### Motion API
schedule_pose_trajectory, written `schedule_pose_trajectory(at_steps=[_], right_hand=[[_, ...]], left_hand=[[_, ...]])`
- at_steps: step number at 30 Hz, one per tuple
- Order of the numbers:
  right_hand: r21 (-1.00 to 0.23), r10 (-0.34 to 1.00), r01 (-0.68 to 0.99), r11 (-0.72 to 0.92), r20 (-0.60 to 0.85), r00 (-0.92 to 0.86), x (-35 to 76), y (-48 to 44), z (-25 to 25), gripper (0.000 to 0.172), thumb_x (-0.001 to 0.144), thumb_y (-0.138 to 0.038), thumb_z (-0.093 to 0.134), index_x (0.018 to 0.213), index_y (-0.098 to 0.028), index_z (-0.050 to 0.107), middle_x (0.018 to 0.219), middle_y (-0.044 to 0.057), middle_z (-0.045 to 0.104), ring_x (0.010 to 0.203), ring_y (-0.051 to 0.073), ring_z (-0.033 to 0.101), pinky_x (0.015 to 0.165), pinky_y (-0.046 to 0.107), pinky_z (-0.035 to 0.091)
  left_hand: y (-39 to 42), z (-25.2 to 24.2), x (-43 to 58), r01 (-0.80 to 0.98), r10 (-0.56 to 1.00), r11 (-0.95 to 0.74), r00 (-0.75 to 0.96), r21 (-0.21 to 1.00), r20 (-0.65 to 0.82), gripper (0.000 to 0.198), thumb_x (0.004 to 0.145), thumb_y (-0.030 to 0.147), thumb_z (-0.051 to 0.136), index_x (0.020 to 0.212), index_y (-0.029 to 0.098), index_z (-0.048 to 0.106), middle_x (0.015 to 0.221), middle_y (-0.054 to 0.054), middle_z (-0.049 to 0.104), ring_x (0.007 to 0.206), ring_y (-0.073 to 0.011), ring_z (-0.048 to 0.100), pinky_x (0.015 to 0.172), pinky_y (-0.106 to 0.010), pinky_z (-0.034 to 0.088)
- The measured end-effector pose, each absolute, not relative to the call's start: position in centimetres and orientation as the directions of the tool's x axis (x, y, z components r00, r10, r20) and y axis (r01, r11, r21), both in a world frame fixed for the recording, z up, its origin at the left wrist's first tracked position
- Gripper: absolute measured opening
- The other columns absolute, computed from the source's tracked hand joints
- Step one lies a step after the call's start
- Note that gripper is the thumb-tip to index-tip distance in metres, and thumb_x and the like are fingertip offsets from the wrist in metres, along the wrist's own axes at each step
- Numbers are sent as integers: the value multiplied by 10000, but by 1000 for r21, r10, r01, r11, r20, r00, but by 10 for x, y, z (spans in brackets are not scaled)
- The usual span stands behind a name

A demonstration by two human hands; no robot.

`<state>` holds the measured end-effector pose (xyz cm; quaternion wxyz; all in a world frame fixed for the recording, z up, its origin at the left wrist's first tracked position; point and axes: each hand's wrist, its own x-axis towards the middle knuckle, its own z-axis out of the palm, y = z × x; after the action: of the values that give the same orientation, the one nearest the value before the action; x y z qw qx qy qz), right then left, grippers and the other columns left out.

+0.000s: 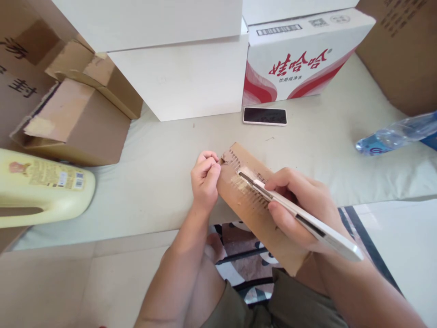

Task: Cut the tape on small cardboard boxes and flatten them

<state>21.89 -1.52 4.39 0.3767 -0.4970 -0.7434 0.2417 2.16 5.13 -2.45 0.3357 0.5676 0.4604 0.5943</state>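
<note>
A long piece of brown cardboard (252,209) lies slantwise, its far end on the pale cloth and its near end over my lap. Its surface is torn and scraped, with ridges of the inner corrugation showing. My left hand (205,176) is closed on the cardboard's far left corner, thumb on top. In my right hand (300,205) is a white box cutter (307,223), gripped like a pen. The cutter's blade is out, and its tip touches the scraped patch, a short way right of my left hand.
A phone (265,116) lies beyond the cardboard, before white boxes (191,82) and a red-and-white box (300,64). Brown cartons (95,118) and a yellow jug (68,191) stand at left. On the right lies a clear water bottle (399,133).
</note>
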Motion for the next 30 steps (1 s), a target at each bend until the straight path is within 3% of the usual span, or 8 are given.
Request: schedule_pose_trajectory(at_steps=[11,30], right_hand=[[-720,915,566,403,328,-235,218,-13,47,105,790,-200,542,886,-242,543,643,-39,580,488,110,486,483,258,377],[-768,939,539,345,282,-198,221,-11,49,46,788,-254,546,827,-231,559,562,-51,553,458,107,473,450,254,352]], left_hand=[[52,-26,21,106,917,-366,-131,925,378,344,862,240,539,568,203,365,731,-46,466,853,-214,524,761,-366,423],[52,-26,21,124,920,-356,-129,926,370,376,873,286,555,565,205,355,736,-49,474,853,-218,529,763,-369,431]])
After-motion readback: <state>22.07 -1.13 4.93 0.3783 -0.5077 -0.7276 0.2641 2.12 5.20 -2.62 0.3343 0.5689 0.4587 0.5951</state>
